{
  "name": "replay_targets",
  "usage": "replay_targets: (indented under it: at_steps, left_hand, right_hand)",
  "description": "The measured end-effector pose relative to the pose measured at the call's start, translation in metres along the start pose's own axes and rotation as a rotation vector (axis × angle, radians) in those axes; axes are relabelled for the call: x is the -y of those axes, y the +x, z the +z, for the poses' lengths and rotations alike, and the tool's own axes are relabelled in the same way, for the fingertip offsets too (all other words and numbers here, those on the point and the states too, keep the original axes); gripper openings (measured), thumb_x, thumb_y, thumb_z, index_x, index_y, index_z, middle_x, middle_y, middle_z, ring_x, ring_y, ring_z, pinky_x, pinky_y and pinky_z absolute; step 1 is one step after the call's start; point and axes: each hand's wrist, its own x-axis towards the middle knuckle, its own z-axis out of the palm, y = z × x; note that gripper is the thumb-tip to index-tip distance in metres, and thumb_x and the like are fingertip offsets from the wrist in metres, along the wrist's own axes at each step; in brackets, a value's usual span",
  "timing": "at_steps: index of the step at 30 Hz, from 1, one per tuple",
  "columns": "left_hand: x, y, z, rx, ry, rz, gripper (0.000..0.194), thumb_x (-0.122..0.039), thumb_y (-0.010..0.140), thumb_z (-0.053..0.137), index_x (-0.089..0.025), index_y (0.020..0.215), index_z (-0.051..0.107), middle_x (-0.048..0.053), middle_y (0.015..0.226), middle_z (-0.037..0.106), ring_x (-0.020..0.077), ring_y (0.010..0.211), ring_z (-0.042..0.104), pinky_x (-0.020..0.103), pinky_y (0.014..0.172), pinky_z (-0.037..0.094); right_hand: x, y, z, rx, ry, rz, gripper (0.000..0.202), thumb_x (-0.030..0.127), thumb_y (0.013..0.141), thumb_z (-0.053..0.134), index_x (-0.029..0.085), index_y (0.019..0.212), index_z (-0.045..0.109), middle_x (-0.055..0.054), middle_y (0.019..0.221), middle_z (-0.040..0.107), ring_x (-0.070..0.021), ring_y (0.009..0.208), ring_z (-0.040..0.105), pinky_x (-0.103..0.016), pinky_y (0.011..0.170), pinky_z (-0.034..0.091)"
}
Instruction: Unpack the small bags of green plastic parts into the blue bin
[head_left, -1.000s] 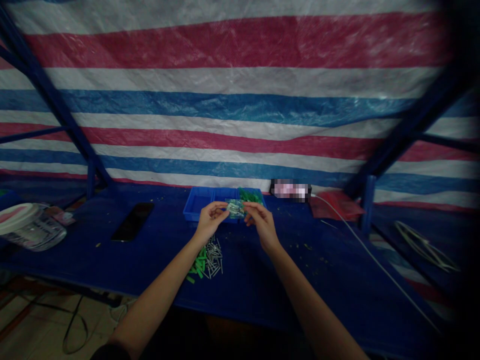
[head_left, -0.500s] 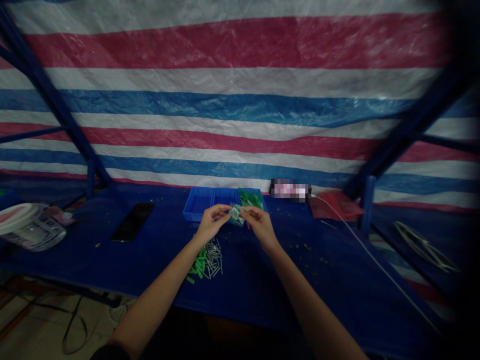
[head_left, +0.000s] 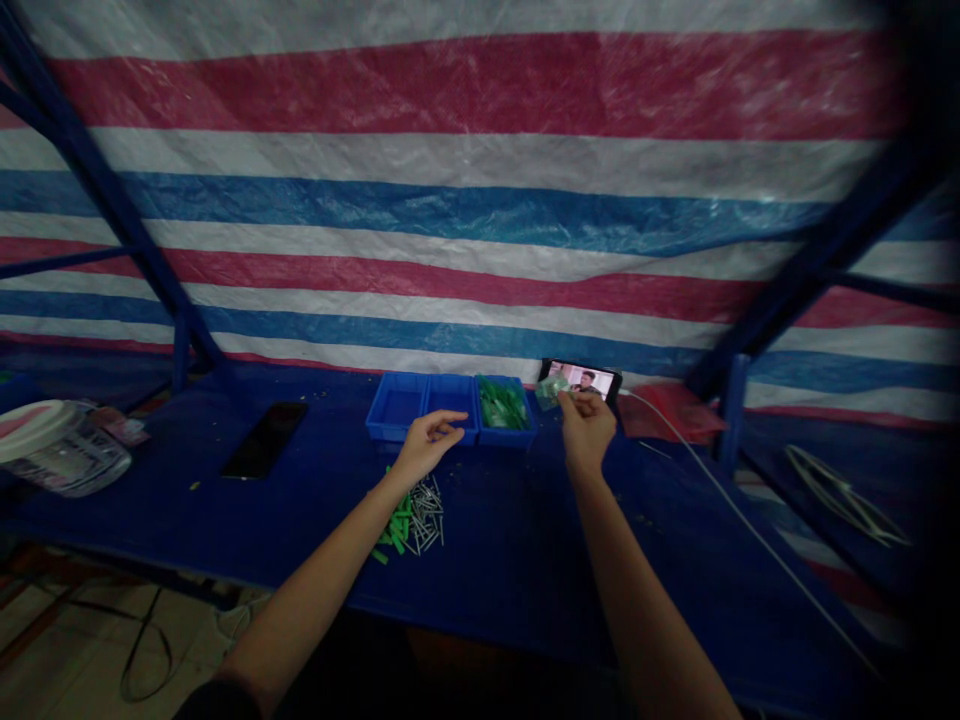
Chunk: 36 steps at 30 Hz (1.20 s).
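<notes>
My right hand (head_left: 589, 428) pinches a small clear plastic bag (head_left: 551, 391) by its edge, in front of a lit phone; its contents are too blurred to make out. With thumb and fingers apart, my left hand (head_left: 427, 445) holds nothing and hovers by the front of a blue three-part bin (head_left: 390, 434). The bin's right compartment contains green pieces in clear plastic (head_left: 501, 404). Just below my left hand lie a heap of metal screws (head_left: 427, 518) and a heap of green wall plugs (head_left: 397, 530), the latter partly behind my forearm.
Propped at the back is the lit phone (head_left: 592, 378) with a white cable (head_left: 712, 475). Beside it lies red plastic (head_left: 675, 412). On the left are a dark phone (head_left: 266, 441) and a clear tub (head_left: 71, 455). Blue posts (head_left: 733, 415) flank the blue table (head_left: 510, 560).
Both hands held the small bag in front of the bin earlier. My left hand has let go and stayed nearby; my right hand has carried the bag to the right.
</notes>
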Motion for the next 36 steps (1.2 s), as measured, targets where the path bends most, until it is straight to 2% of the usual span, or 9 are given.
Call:
replay_targets:
  at_steps: [4,7,10,14,16,21,28,36]
  left_hand:
    - [0.002,0.001,-0.001,-0.009,0.026,0.000,0.025,-0.024,0.074,0.065,-0.017,0.098,0.068,0.001,0.068,0.062,0.0110,0.057,0.052,0.023,0.053,0.037]
    - [0.002,0.002,-0.003,-0.023,0.049,-0.001,0.025,-0.025,0.073,0.065,-0.017,0.097,0.068,0.001,0.067,0.062,0.0115,0.057,0.052,0.022,0.052,0.037]
    - [0.002,0.003,-0.004,-0.021,0.055,0.002,0.024,-0.025,0.074,0.065,-0.017,0.097,0.068,0.003,0.073,0.065,0.0124,0.061,0.054,0.023,0.054,0.038]
    - [0.001,0.002,-0.004,-0.019,0.068,-0.006,0.025,-0.025,0.075,0.064,-0.016,0.098,0.068,0.004,0.074,0.066,0.0122,0.061,0.054,0.023,0.053,0.038]
    - [0.001,0.002,-0.003,-0.016,0.058,0.009,0.024,-0.024,0.075,0.064,-0.016,0.097,0.068,0.005,0.081,0.067,0.0124,0.064,0.055,0.023,0.056,0.040]
    - [0.002,0.003,-0.004,-0.005,0.056,0.004,0.023,-0.024,0.075,0.064,-0.017,0.097,0.067,0.006,0.089,0.068,0.0129,0.069,0.058,0.024,0.060,0.043]
    - [0.000,0.004,-0.005,-0.023,0.060,0.014,0.021,-0.023,0.075,0.064,-0.017,0.095,0.068,0.007,0.095,0.069,0.0132,0.071,0.058,0.025,0.062,0.045]
    - [0.002,0.004,-0.005,-0.021,0.054,0.010,0.021,-0.022,0.075,0.064,-0.016,0.095,0.067,0.007,0.096,0.069,0.0132,0.072,0.059,0.025,0.061,0.045]
  right_hand:
    - [-0.003,0.010,0.013,0.034,-0.309,-0.035,0.027,0.044,0.070,0.058,0.019,0.076,0.063,-0.007,0.073,0.068,-0.0218,0.068,0.062,-0.031,0.064,0.042]
    - [-0.002,0.015,0.022,0.149,-0.423,-0.035,0.024,0.043,0.071,0.057,0.021,0.077,0.064,-0.006,0.076,0.070,-0.0224,0.070,0.062,-0.032,0.064,0.041]
    - [-0.002,0.021,0.026,0.234,-0.444,-0.062,0.023,0.042,0.070,0.058,0.021,0.076,0.065,-0.006,0.077,0.070,-0.0222,0.070,0.062,-0.031,0.064,0.041]
    - [0.000,0.029,0.024,0.198,-0.438,-0.099,0.025,0.043,0.071,0.059,0.020,0.081,0.066,-0.006,0.077,0.071,-0.0218,0.073,0.063,-0.030,0.065,0.042]
    - [0.002,0.030,0.024,0.219,-0.465,-0.095,0.027,0.043,0.072,0.058,0.021,0.085,0.066,-0.005,0.078,0.070,-0.0217,0.075,0.063,-0.030,0.065,0.043]
    - [0.008,0.028,0.029,0.404,-0.624,-0.113,0.024,0.039,0.073,0.058,0.022,0.087,0.066,-0.004,0.082,0.070,-0.0216,0.080,0.064,-0.028,0.063,0.043]
    - [0.007,0.027,0.036,0.579,-0.751,-0.125,0.016,0.031,0.072,0.059,0.023,0.081,0.069,-0.005,0.083,0.070,-0.0233,0.083,0.064,-0.029,0.065,0.043]
    - [0.002,0.030,0.034,0.618,-0.727,-0.160,0.015,0.031,0.071,0.059,0.023,0.080,0.069,-0.004,0.078,0.067,-0.0203,0.073,0.061,-0.027,0.060,0.039]
